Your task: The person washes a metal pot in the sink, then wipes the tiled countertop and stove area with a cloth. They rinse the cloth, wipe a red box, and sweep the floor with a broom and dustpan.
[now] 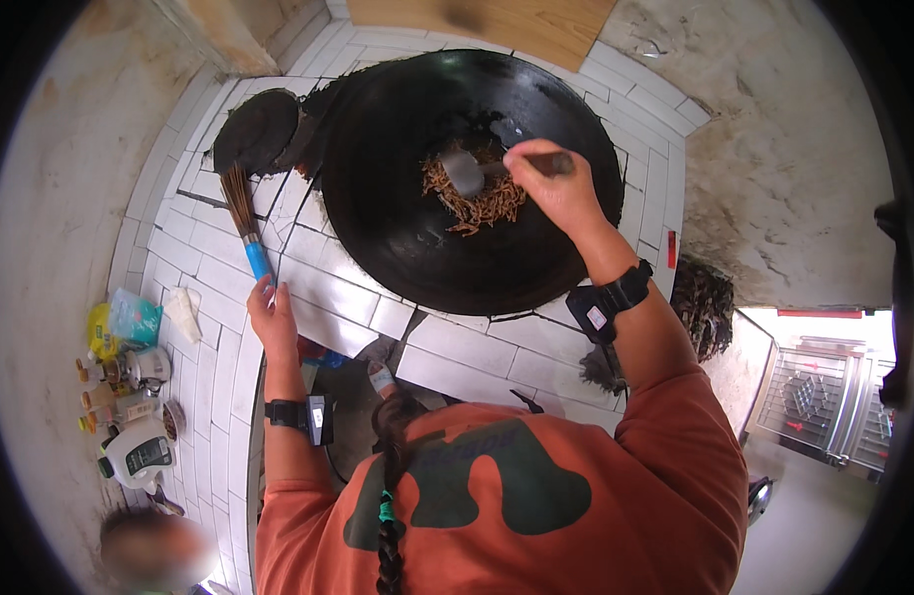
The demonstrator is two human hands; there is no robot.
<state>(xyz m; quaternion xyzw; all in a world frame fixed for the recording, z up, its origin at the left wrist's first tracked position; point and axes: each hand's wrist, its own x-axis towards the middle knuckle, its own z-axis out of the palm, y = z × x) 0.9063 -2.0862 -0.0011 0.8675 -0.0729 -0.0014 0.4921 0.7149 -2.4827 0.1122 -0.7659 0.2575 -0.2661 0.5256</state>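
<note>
A large black wok (397,230) is set into a white-tiled stove top. In its bowl lies a heap of thin brown shredded food (494,204). My right hand (557,186) grips the dark handle of a wok spatula (463,175), whose metal blade rests over the food and looks blurred. To the left, my left hand (272,316) has its fingers around the lower end of the blue handle of a whisk-like brush (256,256). The brush's stiff brown bristles point away from me, their tips by a round black lid (256,130).
Along the left wall stand a white plastic jug (139,455), several seasoning jars (100,401), bags (133,320) and a crumpled white cloth (182,314). A wooden board (487,26) lies behind the wok. Dark dried material (706,309) hangs beyond the counter's right edge.
</note>
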